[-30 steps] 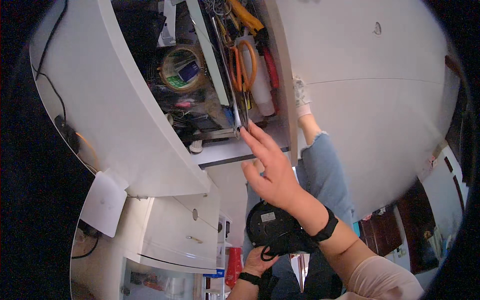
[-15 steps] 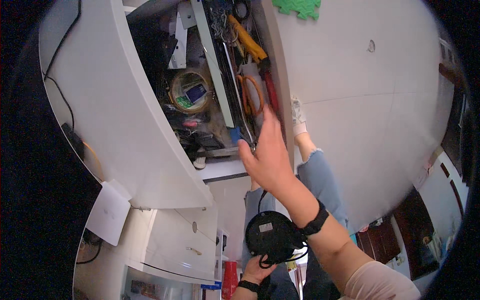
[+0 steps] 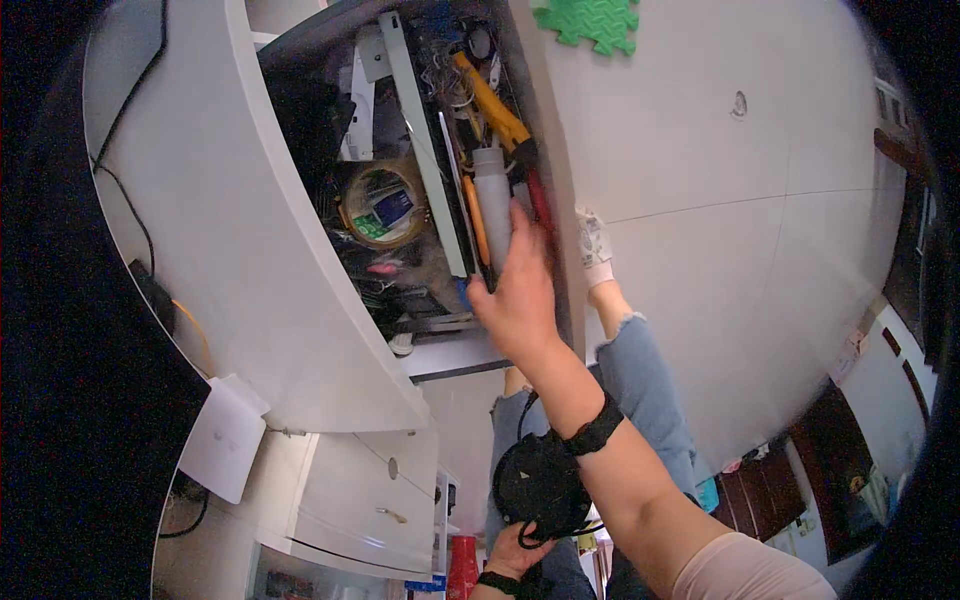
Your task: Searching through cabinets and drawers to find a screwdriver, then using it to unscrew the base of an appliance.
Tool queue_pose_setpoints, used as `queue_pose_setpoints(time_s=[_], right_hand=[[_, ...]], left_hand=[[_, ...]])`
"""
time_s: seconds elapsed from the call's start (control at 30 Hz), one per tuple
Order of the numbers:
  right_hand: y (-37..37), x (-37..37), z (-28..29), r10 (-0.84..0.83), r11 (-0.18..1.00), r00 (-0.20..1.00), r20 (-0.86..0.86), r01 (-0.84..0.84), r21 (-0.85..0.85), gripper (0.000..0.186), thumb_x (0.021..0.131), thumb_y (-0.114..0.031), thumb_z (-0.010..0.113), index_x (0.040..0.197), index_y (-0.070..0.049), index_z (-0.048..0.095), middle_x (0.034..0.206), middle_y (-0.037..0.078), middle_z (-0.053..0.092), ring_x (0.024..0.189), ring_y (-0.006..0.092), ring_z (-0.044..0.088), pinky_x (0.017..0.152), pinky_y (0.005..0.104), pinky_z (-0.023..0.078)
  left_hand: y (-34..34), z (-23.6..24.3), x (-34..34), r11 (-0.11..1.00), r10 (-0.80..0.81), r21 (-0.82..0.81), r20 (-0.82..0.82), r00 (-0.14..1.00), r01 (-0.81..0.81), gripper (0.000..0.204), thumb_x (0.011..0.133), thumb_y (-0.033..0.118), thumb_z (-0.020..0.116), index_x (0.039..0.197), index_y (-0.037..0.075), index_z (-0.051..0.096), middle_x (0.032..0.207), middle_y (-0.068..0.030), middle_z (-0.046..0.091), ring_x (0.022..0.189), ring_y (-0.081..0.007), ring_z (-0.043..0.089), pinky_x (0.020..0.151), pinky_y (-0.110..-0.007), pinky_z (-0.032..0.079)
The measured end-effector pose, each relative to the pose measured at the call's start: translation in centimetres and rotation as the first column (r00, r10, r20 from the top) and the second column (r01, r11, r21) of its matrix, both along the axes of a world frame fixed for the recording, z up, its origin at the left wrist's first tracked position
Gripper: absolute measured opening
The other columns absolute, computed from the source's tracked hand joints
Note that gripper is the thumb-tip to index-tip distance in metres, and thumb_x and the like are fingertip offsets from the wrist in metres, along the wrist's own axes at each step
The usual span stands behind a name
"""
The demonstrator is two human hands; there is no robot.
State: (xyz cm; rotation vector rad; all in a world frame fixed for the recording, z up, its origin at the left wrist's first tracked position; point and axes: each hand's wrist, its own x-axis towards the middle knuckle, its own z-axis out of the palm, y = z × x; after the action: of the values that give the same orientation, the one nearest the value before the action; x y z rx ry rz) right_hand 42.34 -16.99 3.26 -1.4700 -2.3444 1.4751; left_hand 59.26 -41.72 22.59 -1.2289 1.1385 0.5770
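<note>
My right hand (image 3: 520, 295) reaches into an open drawer (image 3: 445, 358) crammed with tools, and its fingers close around the lower end of an upright grey tube (image 3: 491, 195). A black band sits on that wrist. Low in the picture, my left hand (image 3: 512, 558) holds a round black device (image 3: 540, 480) with a cord, close to my lap. Beside the tube lie an orange-handled tool (image 3: 497, 103) and a red-handled one (image 3: 540, 205). A roll of tape (image 3: 383, 205) lies further left in the drawer.
A white desk top (image 3: 220, 230) curves along the left, with a dark cable and a white box (image 3: 222, 438) at its edge. Closed white drawers (image 3: 365, 500) sit below. My jeans leg (image 3: 640, 400) and socked foot (image 3: 595, 245) rest on the pale floor; a green foam tile (image 3: 590, 20) lies beyond.
My right hand went from hovering open over the drawer's front edge deeper into the drawer and closed on the grey tube. The left hand kept the black device low.
</note>
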Motion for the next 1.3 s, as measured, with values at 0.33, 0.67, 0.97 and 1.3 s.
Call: queue_pose_setpoints(time_s=[0.33, 0.67, 0.97, 1.3], right_hand=[[0.2, 0.9, -1.0, 0.144, 0.983, 0.983, -0.117, -0.156, -0.096, 0.088, 0.068, -0.006, 0.06, 0.139, 0.006, 0.009, 0.139, 0.028, 0.022, 0.132, 0.04, 0.021, 0.11, 0.0394, 0.018], [0.6, 1.4, -1.3, 0.153, 0.963, 0.965, -0.214, -0.194, -0.185, 0.091, 0.068, -0.008, 0.061, 0.139, 0.005, 0.006, 0.14, 0.028, 0.021, 0.133, 0.0405, 0.019, 0.11, 0.0401, 0.015], [0.6, 1.6, -1.1, 0.19, 0.954, 0.957, -0.219, -0.233, -0.189, 0.09, 0.067, -0.008, 0.061, 0.138, 0.008, 0.008, 0.136, 0.03, 0.024, 0.131, 0.0415, 0.022, 0.11, 0.0405, 0.017], [0.3, 2.1, -1.5, 0.155, 0.97, 0.954, -0.255, -0.196, -0.145, 0.09, 0.067, -0.006, 0.062, 0.137, 0.008, 0.008, 0.136, 0.028, 0.024, 0.13, 0.0399, 0.023, 0.109, 0.04, 0.018]], left_hand=[[0.1, 0.0, -0.1, 0.991, 0.117, -0.07, 0.012, 0.993, -0.115, 0.037, 0.071, 0.004, 0.064, 0.107, 0.003, 0.055, 0.11, -0.0154, 0.057, 0.107, -0.0345, 0.051, 0.089, -0.054, 0.043], [-0.5, 0.0, 0.5, 0.958, 0.258, -0.125, -0.01, 0.966, -0.258, 0.037, 0.071, 0.002, 0.065, 0.106, 0.005, 0.055, 0.111, -0.0153, 0.057, 0.106, -0.0343, 0.053, 0.088, -0.054, 0.045], [0.0, -0.3, 0.0, 0.951, 0.284, -0.139, 0.032, 0.958, -0.277, 0.042, 0.069, 0.001, 0.068, 0.108, 0.003, 0.054, 0.112, -0.0153, 0.056, 0.109, -0.034, 0.051, 0.093, -0.055, 0.042], [0.0, -0.3, -0.4, 0.96, 0.268, -0.094, 0.026, 0.963, -0.265, 0.042, 0.067, 0.013, 0.076, 0.103, 0.003, 0.056, 0.107, -0.0101, 0.061, 0.1, -0.0209, 0.057, 0.086, -0.033, 0.049]])
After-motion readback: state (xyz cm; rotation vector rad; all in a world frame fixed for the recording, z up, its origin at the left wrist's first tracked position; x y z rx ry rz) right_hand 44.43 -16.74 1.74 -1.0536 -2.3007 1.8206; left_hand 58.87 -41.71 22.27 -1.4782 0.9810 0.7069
